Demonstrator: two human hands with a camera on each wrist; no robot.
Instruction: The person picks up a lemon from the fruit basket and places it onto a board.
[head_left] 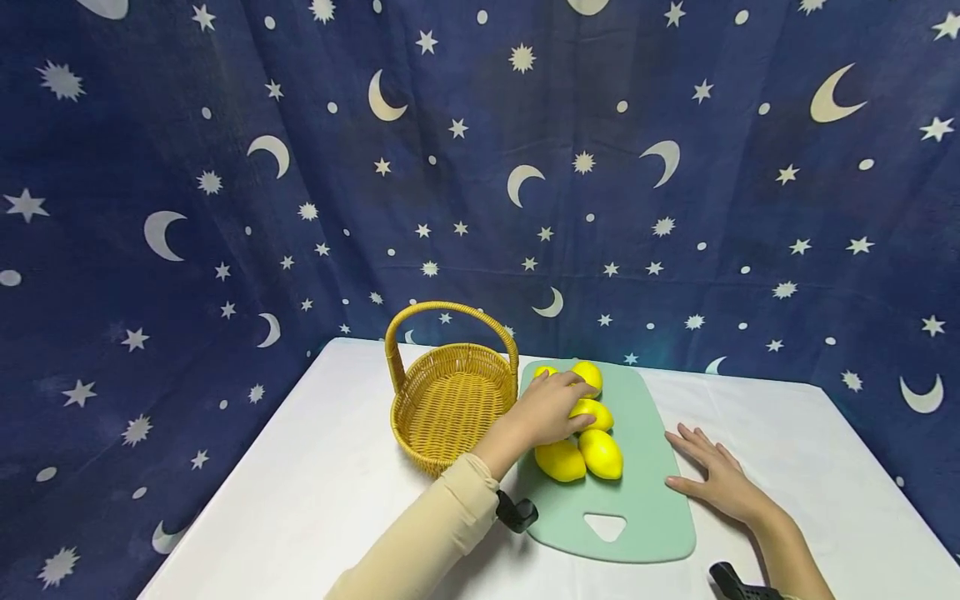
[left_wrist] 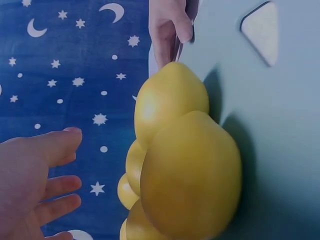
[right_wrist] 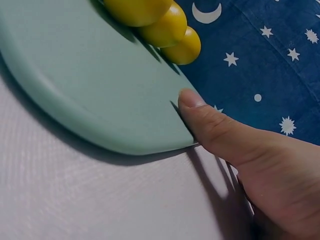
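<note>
Several yellow lemons lie clustered on a pale green cutting board. Over the left side of the cluster reaches my left hand, hiding part of some lemons in the head view. Its thumb and fingers are spread apart in the left wrist view, with no lemon between them. A large lemon fills the foreground there. My right hand is at the board's right edge, fingers extended; in the right wrist view its thumb overlaps the board's edge.
Left of the board stands a woven basket with a tall arched handle, no lemons showing inside. A white cloth covers the table. Behind hangs a dark blue curtain with moons and stars.
</note>
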